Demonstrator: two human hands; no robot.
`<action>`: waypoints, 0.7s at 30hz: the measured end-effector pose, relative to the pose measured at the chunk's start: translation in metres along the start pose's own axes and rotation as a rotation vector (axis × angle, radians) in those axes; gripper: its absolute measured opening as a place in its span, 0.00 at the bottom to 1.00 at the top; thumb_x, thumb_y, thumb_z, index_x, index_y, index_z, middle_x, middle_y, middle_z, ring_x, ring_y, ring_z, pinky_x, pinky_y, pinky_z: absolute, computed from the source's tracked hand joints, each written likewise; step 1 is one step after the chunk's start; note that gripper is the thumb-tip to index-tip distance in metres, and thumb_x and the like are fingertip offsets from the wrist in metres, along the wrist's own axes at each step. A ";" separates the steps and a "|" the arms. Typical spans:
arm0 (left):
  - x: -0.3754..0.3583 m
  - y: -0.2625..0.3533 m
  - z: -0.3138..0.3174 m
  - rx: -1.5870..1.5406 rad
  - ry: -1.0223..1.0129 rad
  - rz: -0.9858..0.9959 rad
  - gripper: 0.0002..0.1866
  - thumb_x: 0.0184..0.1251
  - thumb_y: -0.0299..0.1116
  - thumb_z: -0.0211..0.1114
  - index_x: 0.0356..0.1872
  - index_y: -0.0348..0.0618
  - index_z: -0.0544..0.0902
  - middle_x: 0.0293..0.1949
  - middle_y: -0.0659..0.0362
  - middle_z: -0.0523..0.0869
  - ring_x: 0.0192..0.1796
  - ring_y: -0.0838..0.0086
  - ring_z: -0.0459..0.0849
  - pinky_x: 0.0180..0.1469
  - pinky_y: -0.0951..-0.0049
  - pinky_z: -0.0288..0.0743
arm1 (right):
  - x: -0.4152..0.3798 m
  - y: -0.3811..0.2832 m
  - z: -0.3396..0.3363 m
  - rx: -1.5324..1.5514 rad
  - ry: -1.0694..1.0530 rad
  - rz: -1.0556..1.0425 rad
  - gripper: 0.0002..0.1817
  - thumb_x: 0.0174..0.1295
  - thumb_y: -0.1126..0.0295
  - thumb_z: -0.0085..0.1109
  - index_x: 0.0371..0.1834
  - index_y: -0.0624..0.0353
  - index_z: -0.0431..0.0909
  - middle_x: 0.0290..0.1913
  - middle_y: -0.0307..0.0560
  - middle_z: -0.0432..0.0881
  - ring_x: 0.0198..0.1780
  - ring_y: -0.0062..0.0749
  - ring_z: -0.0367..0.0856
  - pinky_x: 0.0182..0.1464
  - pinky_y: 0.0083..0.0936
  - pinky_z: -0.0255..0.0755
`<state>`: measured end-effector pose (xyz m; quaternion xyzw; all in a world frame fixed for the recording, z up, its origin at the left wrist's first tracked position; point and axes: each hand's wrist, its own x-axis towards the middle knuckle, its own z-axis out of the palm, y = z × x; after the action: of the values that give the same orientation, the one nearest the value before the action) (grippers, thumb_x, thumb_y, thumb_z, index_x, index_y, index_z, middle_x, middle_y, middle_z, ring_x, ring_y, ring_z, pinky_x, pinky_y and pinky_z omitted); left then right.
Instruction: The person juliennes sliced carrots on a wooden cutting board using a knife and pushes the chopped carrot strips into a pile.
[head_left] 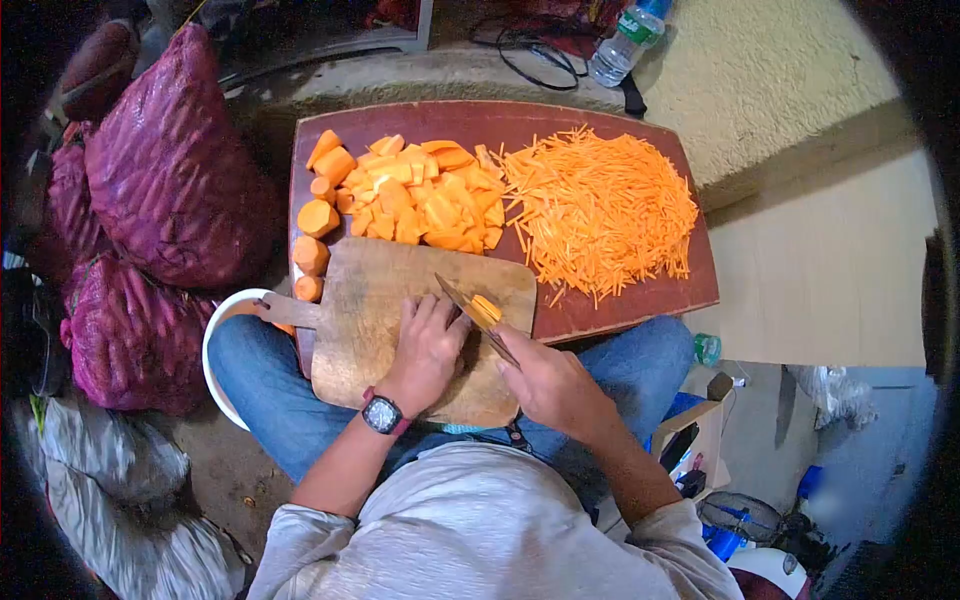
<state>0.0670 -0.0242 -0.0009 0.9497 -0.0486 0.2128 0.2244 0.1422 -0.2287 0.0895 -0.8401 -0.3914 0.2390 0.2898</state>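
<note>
My right hand (562, 386) is closed around the handle of a knife (462, 300), whose blade slants up and left over a wooden cutting board (365, 300). Just to the right of the blade lie a few cut carrot sticks (486, 308). My left hand (430, 345), with a watch (381, 413) on its wrist, rests on the board with bent fingers close to the blade. Whatever is under those fingertips is hidden. Behind the board are a heap of carrot slices (430, 200) and, to the right, a large pile of carrot shreds (605, 215).
Carrot chunks (318, 217) line the left edge of the red tabletop (640, 307). Filled purple mesh sacks (170, 170) stand at left, near a white bucket (222, 385). A plastic bottle (625, 45) lies beyond the tabletop. A fan (738, 517) is at lower right.
</note>
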 end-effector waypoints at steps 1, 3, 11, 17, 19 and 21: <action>-0.002 0.001 0.000 -0.002 -0.022 -0.012 0.19 0.59 0.26 0.68 0.53 0.35 0.90 0.49 0.48 0.85 0.55 0.51 0.80 0.62 0.50 0.70 | -0.003 -0.003 -0.002 0.001 0.000 -0.003 0.26 0.76 0.70 0.63 0.74 0.63 0.70 0.55 0.72 0.87 0.57 0.69 0.87 0.54 0.54 0.83; -0.002 0.000 -0.002 -0.002 -0.037 -0.038 0.19 0.59 0.26 0.68 0.52 0.34 0.90 0.50 0.47 0.85 0.55 0.51 0.80 0.62 0.50 0.70 | -0.011 -0.008 -0.009 0.006 -0.116 0.171 0.26 0.75 0.70 0.63 0.74 0.65 0.71 0.55 0.73 0.87 0.57 0.69 0.87 0.54 0.54 0.83; -0.005 0.000 0.002 -0.020 -0.021 -0.017 0.19 0.59 0.25 0.67 0.53 0.34 0.89 0.50 0.46 0.85 0.56 0.50 0.80 0.63 0.48 0.70 | 0.000 0.000 0.000 0.053 -0.021 0.061 0.25 0.76 0.70 0.61 0.74 0.62 0.71 0.53 0.73 0.87 0.56 0.70 0.87 0.54 0.54 0.83; -0.004 0.002 -0.001 -0.078 -0.067 -0.053 0.19 0.59 0.24 0.66 0.53 0.34 0.89 0.51 0.46 0.84 0.57 0.49 0.80 0.66 0.46 0.69 | -0.006 -0.005 0.001 0.038 -0.100 0.140 0.26 0.77 0.70 0.60 0.75 0.64 0.70 0.55 0.73 0.87 0.57 0.70 0.87 0.54 0.54 0.83; -0.005 0.001 0.003 -0.061 -0.038 -0.039 0.20 0.59 0.24 0.66 0.53 0.34 0.89 0.51 0.46 0.84 0.57 0.49 0.80 0.66 0.47 0.69 | -0.001 -0.002 0.002 0.041 -0.026 0.060 0.26 0.77 0.70 0.60 0.75 0.64 0.69 0.55 0.73 0.87 0.57 0.70 0.87 0.54 0.55 0.83; -0.006 0.000 0.002 -0.033 -0.011 -0.026 0.20 0.59 0.24 0.66 0.53 0.33 0.89 0.51 0.46 0.84 0.57 0.49 0.80 0.66 0.47 0.69 | 0.006 -0.003 0.001 0.047 -0.038 0.036 0.25 0.76 0.71 0.60 0.74 0.63 0.70 0.54 0.72 0.87 0.57 0.70 0.87 0.53 0.54 0.83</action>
<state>0.0626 -0.0246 -0.0049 0.9476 -0.0409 0.2040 0.2425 0.1435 -0.2226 0.0898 -0.8352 -0.3758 0.2692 0.2978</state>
